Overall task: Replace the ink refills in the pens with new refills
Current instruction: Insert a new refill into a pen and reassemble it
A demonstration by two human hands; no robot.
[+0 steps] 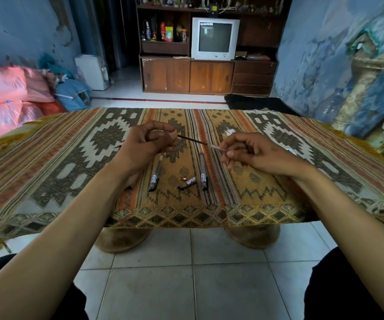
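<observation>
Counter: a low counter under a woven striped cloth (70, 158) in orange, brown and cream carries every part of the job.
Loose parts: nearest lie a short black pen cap piece with a white label (187, 183), with a tiny coppery tip (182, 179) just beside it; both are small and would roll or get lost easily.
Pens: a slim dark pen barrel with a white label (154, 175) lies left of them and a second dark labelled pen barrel (203, 172) right; light, rigid, best held mid-barrel.
Refill: a thin black ink refill (192, 139) is held above the cloth, between both hands; it looks featherlight, bendy and slick, so I judge a hold close to its end safest.
Left hand: the left hand (149, 140) pinches the refill's left end with its grip pressed together.
Right hand: the right hand (244, 148) pinches a clear thin tube (217, 147), seemingly a sleeve meeting the refill's far end.
Beyond: a grey box television (214, 38) in a wooden cabinet.
</observation>
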